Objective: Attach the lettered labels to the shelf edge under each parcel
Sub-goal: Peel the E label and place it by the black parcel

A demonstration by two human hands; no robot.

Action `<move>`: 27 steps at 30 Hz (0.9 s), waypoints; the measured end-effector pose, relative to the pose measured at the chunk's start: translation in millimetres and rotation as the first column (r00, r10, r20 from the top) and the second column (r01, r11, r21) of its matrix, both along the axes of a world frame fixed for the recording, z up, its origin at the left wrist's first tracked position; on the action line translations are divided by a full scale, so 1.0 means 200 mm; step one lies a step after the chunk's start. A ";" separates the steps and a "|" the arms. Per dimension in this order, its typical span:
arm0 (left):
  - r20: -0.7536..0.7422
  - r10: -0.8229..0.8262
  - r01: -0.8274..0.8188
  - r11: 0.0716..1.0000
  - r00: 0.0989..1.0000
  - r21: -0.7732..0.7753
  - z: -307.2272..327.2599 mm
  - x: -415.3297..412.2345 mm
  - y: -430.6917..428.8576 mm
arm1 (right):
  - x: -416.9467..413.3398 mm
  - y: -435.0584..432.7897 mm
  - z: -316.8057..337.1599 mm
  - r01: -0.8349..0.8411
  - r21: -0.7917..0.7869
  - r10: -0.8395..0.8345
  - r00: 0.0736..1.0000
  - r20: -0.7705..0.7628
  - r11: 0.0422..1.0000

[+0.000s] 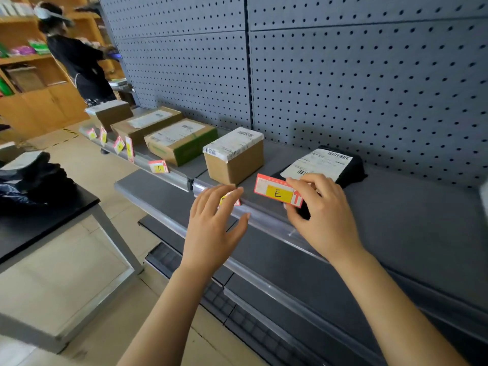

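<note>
My right hand point(320, 212) pinches a red-and-yellow label marked E point(277, 192) just above the clear shelf-edge strip point(266, 220), in front of a black parcel point(351, 170) with a white shipping slip. My left hand point(215, 223) hovers with fingers spread over another label point(229, 199) that sits in the strip below a small brown box point(235, 159). Further left, several labels point(158, 166) stand in the strip under three more cardboard parcels point(182, 141).
Grey pegboard point(343, 75) backs the shelf. Lower shelves point(290, 299) run beneath. A black-topped table point(39, 223) with dark bags stands at left. Another person point(79, 59) works at wooden shelving in the far left background.
</note>
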State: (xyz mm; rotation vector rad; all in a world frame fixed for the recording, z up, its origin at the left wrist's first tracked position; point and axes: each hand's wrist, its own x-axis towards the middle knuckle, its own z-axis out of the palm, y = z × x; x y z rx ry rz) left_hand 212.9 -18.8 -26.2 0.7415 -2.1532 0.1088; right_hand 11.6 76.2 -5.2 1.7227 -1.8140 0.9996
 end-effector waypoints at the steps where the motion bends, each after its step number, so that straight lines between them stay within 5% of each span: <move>1: -0.002 -0.031 0.031 1.000 1.000 -0.004 -0.02 -0.01 -0.03 | -0.01 0.00 0.00 0.026 0.005 -0.026 1.000 -0.004 1.000; 17: 0.028 -0.608 0.607 0.787 0.793 -0.108 -0.18 -0.05 -0.38 | 0.34 0.16 -0.07 0.508 -0.003 -0.508 0.861 0.027 0.861; 27: 0.056 -0.690 0.680 0.692 0.722 -0.242 -0.38 -0.18 -0.44 | 0.53 0.24 -0.06 0.637 0.073 -0.638 0.770 -0.019 0.767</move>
